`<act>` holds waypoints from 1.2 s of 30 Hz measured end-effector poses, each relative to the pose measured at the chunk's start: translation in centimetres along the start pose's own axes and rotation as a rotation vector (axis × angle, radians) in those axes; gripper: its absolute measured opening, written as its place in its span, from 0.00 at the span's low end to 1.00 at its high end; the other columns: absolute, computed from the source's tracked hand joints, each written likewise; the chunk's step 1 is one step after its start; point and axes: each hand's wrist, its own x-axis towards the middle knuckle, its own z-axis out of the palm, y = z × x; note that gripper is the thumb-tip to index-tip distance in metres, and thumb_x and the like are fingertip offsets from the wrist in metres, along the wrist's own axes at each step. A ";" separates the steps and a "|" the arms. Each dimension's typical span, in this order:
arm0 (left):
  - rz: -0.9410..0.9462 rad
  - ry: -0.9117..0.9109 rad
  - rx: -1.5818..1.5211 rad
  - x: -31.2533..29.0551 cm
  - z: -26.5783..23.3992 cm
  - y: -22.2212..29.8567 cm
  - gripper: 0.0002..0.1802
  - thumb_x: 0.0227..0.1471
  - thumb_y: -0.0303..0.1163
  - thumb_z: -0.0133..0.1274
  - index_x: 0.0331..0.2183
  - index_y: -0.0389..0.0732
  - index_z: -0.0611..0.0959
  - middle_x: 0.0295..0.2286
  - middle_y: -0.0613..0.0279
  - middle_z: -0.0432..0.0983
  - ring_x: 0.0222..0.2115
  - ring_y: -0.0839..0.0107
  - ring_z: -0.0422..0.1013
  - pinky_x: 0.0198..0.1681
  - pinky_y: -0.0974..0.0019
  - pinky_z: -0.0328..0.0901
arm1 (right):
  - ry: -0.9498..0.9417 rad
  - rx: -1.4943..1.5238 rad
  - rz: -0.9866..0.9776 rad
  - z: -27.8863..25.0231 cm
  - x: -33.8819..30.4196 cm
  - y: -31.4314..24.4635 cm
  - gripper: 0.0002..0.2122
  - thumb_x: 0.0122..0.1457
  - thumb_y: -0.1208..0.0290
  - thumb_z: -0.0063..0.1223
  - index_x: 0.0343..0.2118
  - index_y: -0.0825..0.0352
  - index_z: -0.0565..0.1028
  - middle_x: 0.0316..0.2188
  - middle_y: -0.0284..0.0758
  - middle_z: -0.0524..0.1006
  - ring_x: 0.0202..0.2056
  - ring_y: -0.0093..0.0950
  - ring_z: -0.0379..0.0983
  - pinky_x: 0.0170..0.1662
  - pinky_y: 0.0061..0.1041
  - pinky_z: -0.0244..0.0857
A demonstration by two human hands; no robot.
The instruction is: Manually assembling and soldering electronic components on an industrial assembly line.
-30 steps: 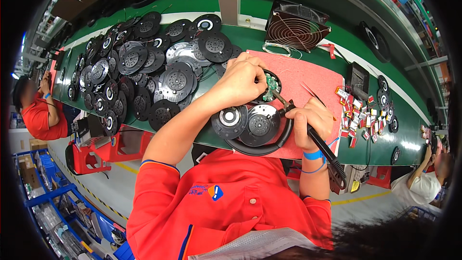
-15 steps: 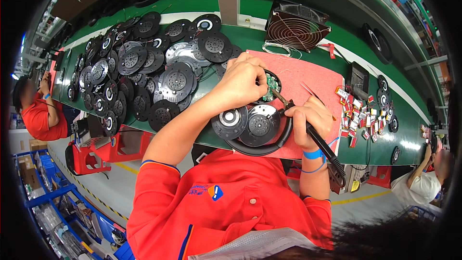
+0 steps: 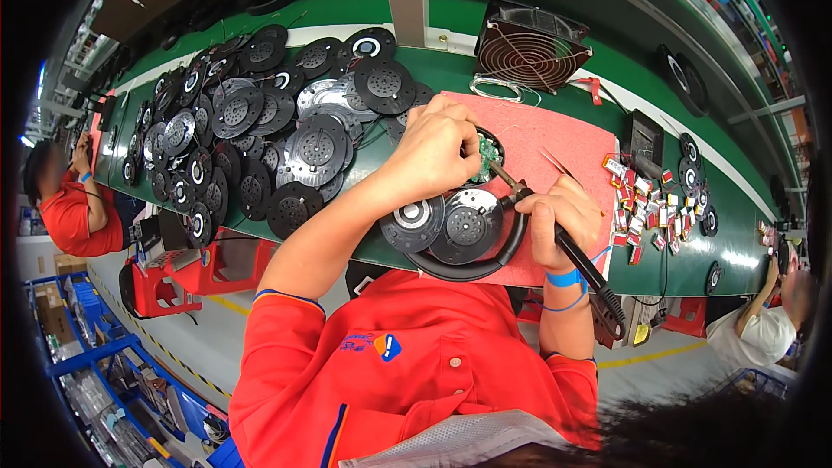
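My right hand (image 3: 562, 224) grips a soldering iron (image 3: 574, 251), its tip reaching the green circuit board (image 3: 487, 159) inside a black round headphone cup. Over the cup's left side my left hand (image 3: 440, 140) is closed in a pinch; what its fingertips hold is hidden. A black headband (image 3: 468, 272) curves below the cup. Two round black speaker plates (image 3: 411, 224) (image 3: 469, 224) lie within that curve. Thin tweezers (image 3: 555, 163) show beside my right hand, partly hidden behind it; whether the hand touches them I cannot tell.
A pink mat (image 3: 542, 134) lies under the work. Many black speaker discs (image 3: 312, 149) pile up on the left. At the back stands a fan (image 3: 530, 52). Small silver-and-red battery packs (image 3: 646, 208) and a black tray (image 3: 643, 140) are on the right. Other people sit at both ends.
Almost nothing differs. Both hands keep their places at the headphone cup, with the soldering iron tip still at the circuit board; the whole view has shifted very slightly.
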 end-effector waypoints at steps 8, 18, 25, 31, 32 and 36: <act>0.020 -0.051 0.093 0.1 -0.7 0.9 0.04 0.37 0.27 0.56 0.19 0.36 0.80 0.36 0.61 0.76 0.43 0.59 0.66 0.49 0.57 0.58 | 0.012 0.006 -0.029 0.3 0.0 0.2 0.07 0.49 0.80 0.48 0.17 0.70 0.75 0.12 0.33 0.71 0.13 0.27 0.61 0.19 0.26 0.53; 0.154 -0.037 0.165 0.2 -0.5 0.6 0.03 0.36 0.26 0.55 0.17 0.38 0.79 0.34 0.62 0.74 0.43 0.61 0.65 0.48 0.57 0.57 | -0.002 0.011 -0.052 0.2 0.0 0.2 0.07 0.50 0.79 0.49 0.17 0.69 0.75 0.12 0.33 0.71 0.14 0.27 0.61 0.19 0.26 0.53; 0.171 -0.030 0.171 0.2 -0.6 0.9 0.03 0.36 0.25 0.55 0.17 0.38 0.78 0.32 0.64 0.73 0.42 0.62 0.64 0.47 0.57 0.56 | 0.037 0.026 -0.046 0.1 0.0 0.2 0.08 0.51 0.78 0.48 0.17 0.69 0.74 0.12 0.33 0.71 0.13 0.27 0.61 0.19 0.26 0.54; 0.153 -0.071 0.187 0.3 -0.8 0.9 0.03 0.37 0.26 0.55 0.18 0.37 0.78 0.36 0.61 0.75 0.44 0.61 0.65 0.46 0.58 0.57 | 0.049 0.028 -0.039 0.0 -0.1 0.1 0.08 0.51 0.78 0.47 0.17 0.69 0.74 0.12 0.34 0.71 0.13 0.27 0.61 0.19 0.26 0.54; 0.155 -0.072 0.186 0.3 -0.9 1.0 0.03 0.37 0.26 0.55 0.18 0.37 0.78 0.36 0.61 0.75 0.44 0.61 0.65 0.46 0.58 0.57 | 0.058 0.021 -0.043 0.0 -0.1 0.2 0.08 0.51 0.78 0.47 0.17 0.69 0.74 0.12 0.34 0.71 0.13 0.27 0.61 0.19 0.26 0.54; 0.076 -0.124 0.087 0.3 -1.5 0.9 0.04 0.38 0.26 0.56 0.19 0.36 0.80 0.38 0.60 0.75 0.44 0.59 0.66 0.49 0.58 0.58 | 0.052 0.020 -0.039 -0.2 0.0 0.2 0.08 0.51 0.78 0.47 0.17 0.69 0.74 0.12 0.34 0.71 0.14 0.27 0.61 0.19 0.26 0.54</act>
